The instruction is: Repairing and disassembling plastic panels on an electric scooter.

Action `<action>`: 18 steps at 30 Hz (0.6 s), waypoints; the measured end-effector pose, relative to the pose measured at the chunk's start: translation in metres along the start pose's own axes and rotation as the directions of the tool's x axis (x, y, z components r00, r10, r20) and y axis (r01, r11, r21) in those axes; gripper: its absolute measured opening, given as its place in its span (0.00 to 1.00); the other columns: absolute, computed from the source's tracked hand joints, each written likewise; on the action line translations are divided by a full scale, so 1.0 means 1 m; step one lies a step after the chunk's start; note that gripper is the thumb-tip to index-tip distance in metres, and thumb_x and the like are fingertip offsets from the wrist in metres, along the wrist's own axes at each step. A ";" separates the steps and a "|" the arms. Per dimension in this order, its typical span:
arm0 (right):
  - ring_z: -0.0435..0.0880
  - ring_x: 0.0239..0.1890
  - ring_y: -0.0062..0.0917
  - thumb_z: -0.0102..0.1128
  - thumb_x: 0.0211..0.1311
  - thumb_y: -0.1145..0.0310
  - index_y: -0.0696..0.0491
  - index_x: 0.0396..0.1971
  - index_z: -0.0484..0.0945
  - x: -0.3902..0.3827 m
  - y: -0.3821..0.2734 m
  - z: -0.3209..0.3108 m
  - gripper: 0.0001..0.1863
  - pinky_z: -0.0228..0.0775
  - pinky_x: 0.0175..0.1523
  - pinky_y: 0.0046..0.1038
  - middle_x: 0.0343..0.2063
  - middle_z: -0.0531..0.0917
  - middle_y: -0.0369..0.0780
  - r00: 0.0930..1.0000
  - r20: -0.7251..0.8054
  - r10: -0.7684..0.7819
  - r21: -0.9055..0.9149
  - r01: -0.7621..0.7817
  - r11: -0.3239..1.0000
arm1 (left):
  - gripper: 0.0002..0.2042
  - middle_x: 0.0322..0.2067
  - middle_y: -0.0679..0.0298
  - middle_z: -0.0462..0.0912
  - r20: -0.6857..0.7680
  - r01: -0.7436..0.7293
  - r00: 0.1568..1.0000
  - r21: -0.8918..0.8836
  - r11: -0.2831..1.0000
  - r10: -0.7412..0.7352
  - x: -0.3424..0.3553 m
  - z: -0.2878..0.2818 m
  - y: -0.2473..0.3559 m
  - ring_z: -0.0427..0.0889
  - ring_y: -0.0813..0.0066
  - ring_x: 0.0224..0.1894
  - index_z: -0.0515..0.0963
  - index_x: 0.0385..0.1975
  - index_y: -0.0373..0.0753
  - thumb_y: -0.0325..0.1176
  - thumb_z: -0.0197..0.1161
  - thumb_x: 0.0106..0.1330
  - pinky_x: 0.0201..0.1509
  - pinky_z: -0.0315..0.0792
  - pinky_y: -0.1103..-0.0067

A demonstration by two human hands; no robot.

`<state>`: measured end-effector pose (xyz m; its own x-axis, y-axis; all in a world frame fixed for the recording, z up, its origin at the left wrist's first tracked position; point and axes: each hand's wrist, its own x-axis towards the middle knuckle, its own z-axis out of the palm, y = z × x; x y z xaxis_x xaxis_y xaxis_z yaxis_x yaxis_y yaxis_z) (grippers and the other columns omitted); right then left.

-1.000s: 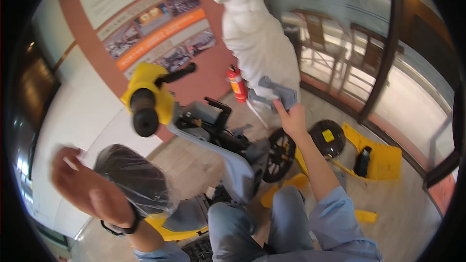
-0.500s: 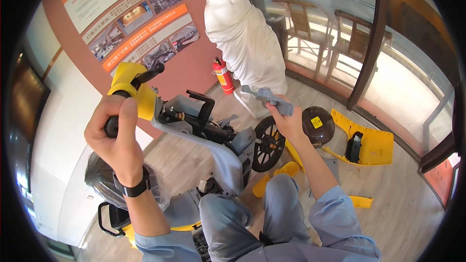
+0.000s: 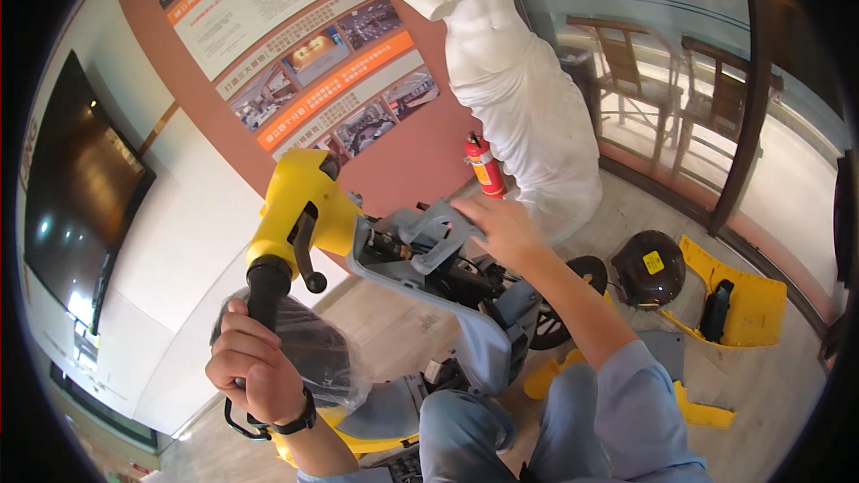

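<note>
My left hand [image 3: 255, 367] is wrapped round the black handlebar grip [image 3: 268, 291] of a partly stripped scooter. Beyond the grip are a black brake lever [image 3: 304, 246] and the yellow handlebar cover [image 3: 309, 206]. My right hand [image 3: 501, 225] is closed on a grey plastic part [image 3: 436, 237] with cut-out openings, held over the open top of the scooter's grey front panel [image 3: 474, 331]. Whether the part touches the frame I cannot tell. Cables and dark metal pieces show beneath it. Some of my right fingertips are hidden.
A white draped statue [image 3: 523, 107] and a red fire extinguisher [image 3: 484, 165] stand behind the scooter. On the floor at right lie a dark round shell [image 3: 646, 291] and yellow panels [image 3: 756, 317]. Beside my left hand is a plastic-wrapped dark piece [image 3: 309, 353]. The black wheel [image 3: 548, 326] is partly covered.
My right hand has brought the grey part leftward and nearer, over the scooter's front. The handlebar has swung, and its grip now points toward me. The view has also shifted to the left.
</note>
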<state>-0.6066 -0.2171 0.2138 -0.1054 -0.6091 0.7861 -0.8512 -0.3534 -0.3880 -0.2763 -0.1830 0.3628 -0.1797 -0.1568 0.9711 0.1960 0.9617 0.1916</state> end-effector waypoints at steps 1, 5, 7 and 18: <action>0.84 0.40 0.42 0.68 0.48 0.73 0.48 0.53 0.78 0.014 0.007 0.012 0.26 0.77 0.43 0.40 0.46 0.83 0.39 1.000 -0.009 -0.004 0.007 0.004 1.000 | 0.08 0.16 0.65 0.66 0.004 0.000 1.000 -0.010 1.000 0.000 -0.001 0.002 -0.001 0.66 0.71 0.26 0.64 0.15 0.42 0.28 0.52 0.54 0.66 0.63 0.64; 0.85 0.39 0.42 0.58 0.60 0.69 0.53 0.40 0.80 0.066 0.010 0.059 0.10 0.77 0.39 0.42 0.37 0.83 0.42 0.986 0.066 -0.155 -0.067 0.159 0.985 | 0.08 0.18 0.66 0.64 0.029 -0.011 1.000 0.028 1.000 0.010 -0.004 0.001 0.003 0.65 0.72 0.28 0.63 0.16 0.43 0.29 0.50 0.57 0.66 0.62 0.63; 0.86 0.35 0.40 0.58 0.58 0.70 0.53 0.36 0.80 0.084 0.015 0.086 0.08 0.78 0.35 0.41 0.32 0.83 0.42 0.979 0.011 -0.206 -0.103 0.206 0.973 | 0.10 0.20 0.67 0.61 -0.069 0.007 0.998 0.033 0.999 -0.005 -0.006 0.006 0.006 0.62 0.72 0.29 0.60 0.17 0.44 0.30 0.49 0.59 0.67 0.61 0.62; 0.87 0.28 0.31 0.60 0.55 0.70 0.53 0.35 0.80 0.102 -0.019 0.128 0.08 0.79 0.28 0.32 0.27 0.82 0.39 0.937 -0.009 -0.349 -0.205 0.340 0.918 | 0.15 0.45 0.55 0.72 -0.406 -0.116 0.911 -0.091 0.989 0.069 -0.022 0.026 -0.004 0.68 0.56 0.57 0.73 0.46 0.39 0.40 0.53 0.64 0.71 0.49 0.54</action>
<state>-0.5356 -0.3632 0.2396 0.1932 -0.4410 0.8765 -0.9224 -0.3860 0.0092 -0.2985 -0.1777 0.3371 0.2411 -0.1676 0.9559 0.3027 0.9488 0.0900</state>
